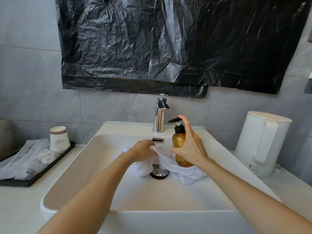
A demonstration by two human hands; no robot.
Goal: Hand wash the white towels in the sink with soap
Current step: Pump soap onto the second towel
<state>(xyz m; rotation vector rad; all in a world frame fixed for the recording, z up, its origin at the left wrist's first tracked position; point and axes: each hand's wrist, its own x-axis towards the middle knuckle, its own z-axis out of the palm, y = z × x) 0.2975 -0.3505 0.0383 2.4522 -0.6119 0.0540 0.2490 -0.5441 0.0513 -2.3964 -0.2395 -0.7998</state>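
sink with white towels, amber soap bottle upright on them

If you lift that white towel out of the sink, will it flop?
Probably flop: the white towel lies in soft bunched folds in the sink, and sags where the left hand pinches its edge. If soaked, it may feel heavy; wetness is unclear.

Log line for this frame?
phase: soaping | left hand: pinches towel | right hand: holds soap bottle, finger on pump
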